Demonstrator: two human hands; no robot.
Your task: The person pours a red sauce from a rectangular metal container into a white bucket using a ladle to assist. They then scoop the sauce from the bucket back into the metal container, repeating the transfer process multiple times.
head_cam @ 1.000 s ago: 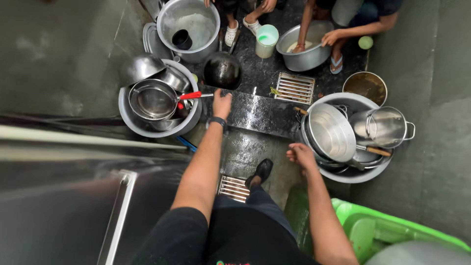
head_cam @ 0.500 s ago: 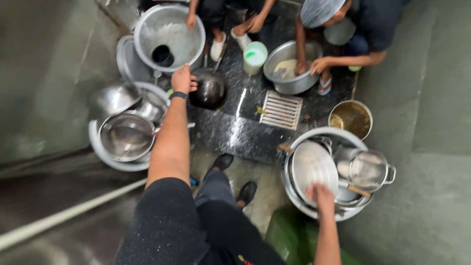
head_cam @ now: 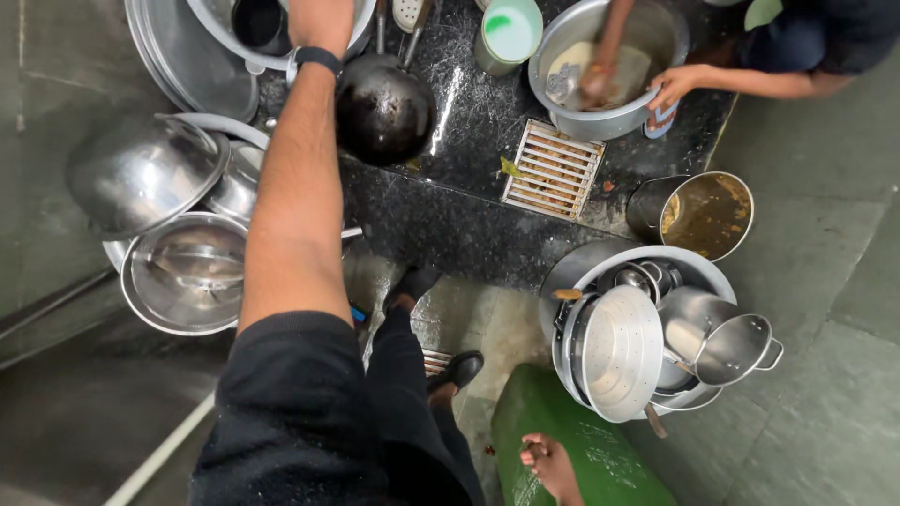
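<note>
Black wok: dark round wok (head_cam: 384, 111) sits on the wet black stone slab (head_cam: 469, 215), far-center, just right of the reaching wrist.
Left hand: left hand (head_cam: 322, 21) is stretched way out to the far side, over the rim of the big steel tub (head_cam: 361, 37) up top. Fingers run off the frame edge, so can't tell if the grip is clenched or loose. Black watch band (head_cam: 316, 58) on the wrist.
Right hand: right hand (head_cam: 553, 464) is low and near, resting on the green plastic thing (head_cam: 581, 450). Fingers look loosely curled, grip holding nothing as far as I can see.
Inside the tub: a small dark cup (head_cam: 255, 21) sits in there, left of the hand.
Left pile: a basin with a shiny domed lid (head_cam: 141, 173) tilted on top, and a wide steel bowl (head_cam: 187, 272) nearer to me.
Floor drain: metal grate (head_cam: 551, 169) set in the slab, right of the wok, with bits of food scrap around it.
Green-lidded cup: pale container (head_cam: 506, 33) at the far edge, between the wok and the other person's basin.
Other person: squatting far-right, both hands in a steel basin (head_cam: 609, 66), scrubbing something pale.
Dirty pot: steel pot (head_cam: 703, 214) with brownish liquid, right of the grate.
Right pile: white tub (head_cam: 647, 267) stacked with a perforated strainer (head_cam: 619, 351) and a handled saucepan (head_cam: 736, 347).
My feet: black sandals (head_cam: 441, 328) on the wet floor, near side of the slab.
</note>
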